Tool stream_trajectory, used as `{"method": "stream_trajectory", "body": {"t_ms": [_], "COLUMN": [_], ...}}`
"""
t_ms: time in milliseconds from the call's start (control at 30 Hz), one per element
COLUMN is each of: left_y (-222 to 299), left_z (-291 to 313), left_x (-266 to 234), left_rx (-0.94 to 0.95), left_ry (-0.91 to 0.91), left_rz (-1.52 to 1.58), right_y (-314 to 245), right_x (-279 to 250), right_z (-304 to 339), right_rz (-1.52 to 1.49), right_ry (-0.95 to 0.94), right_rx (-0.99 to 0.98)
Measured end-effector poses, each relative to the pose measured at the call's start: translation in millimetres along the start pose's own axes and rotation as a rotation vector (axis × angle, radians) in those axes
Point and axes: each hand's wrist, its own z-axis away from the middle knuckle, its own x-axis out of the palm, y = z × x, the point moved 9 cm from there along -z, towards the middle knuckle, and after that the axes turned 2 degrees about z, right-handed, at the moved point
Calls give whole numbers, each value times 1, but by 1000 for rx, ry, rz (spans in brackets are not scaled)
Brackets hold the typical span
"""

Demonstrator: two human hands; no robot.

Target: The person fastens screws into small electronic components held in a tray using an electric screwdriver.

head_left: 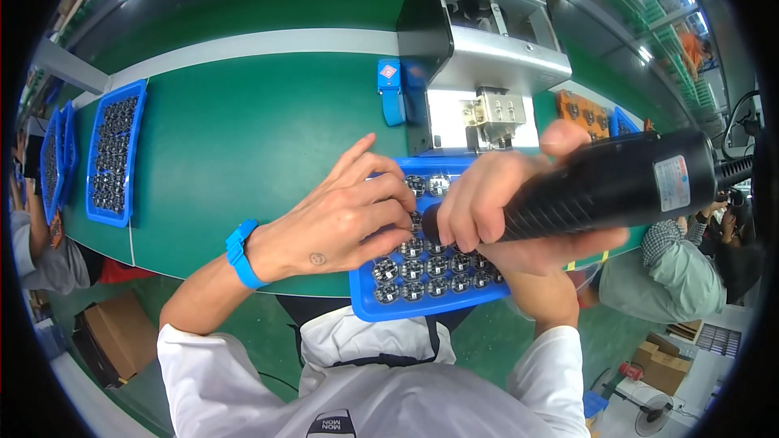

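Observation:
My right hand point(511, 211) is wrapped round a black electric screwdriver point(608, 182), which lies nearly level, its corded end to the right and its nose toward my left hand. Beneath both hands is a blue tray point(373, 308) filled with rows of small round parts point(413, 269), dark with silvery detail. My left hand point(357, 215) reaches over the tray's left side, fingers bent down among the parts beside the screwdriver's nose. Its fingertips are pressed together; what they pinch is hidden. A blue wrist strap point(242, 255) circles my left wrist.
Behind the tray stands a metal bench machine point(495, 57) with a fixture point(499, 113). A blue strap device point(389, 85) hangs by its left side. Another filled blue tray point(96, 211) lies at left on the green table point(260, 122). An orange tray point(583, 112) sits at right; other people work nearby.

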Motion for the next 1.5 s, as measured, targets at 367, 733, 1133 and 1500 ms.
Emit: {"method": "stream_trajectory", "body": {"t_ms": [367,733,1133,1500], "left_y": [0,3,2,3], "left_z": [-1,-1,2,2], "left_x": [0,1,6,6], "left_rx": [-2,33,25,30], "left_ry": [-22,-28,-145,-152], "left_rz": [14,-10,-88,-72], "right_y": [-2,2,9,7], "right_x": [5,6,5,31], "right_z": [0,1,1,-4], "right_rz": [-20,8,537,608], "right_ry": [-27,-4,20,5], "right_rx": [-9,-54,560,508]}}
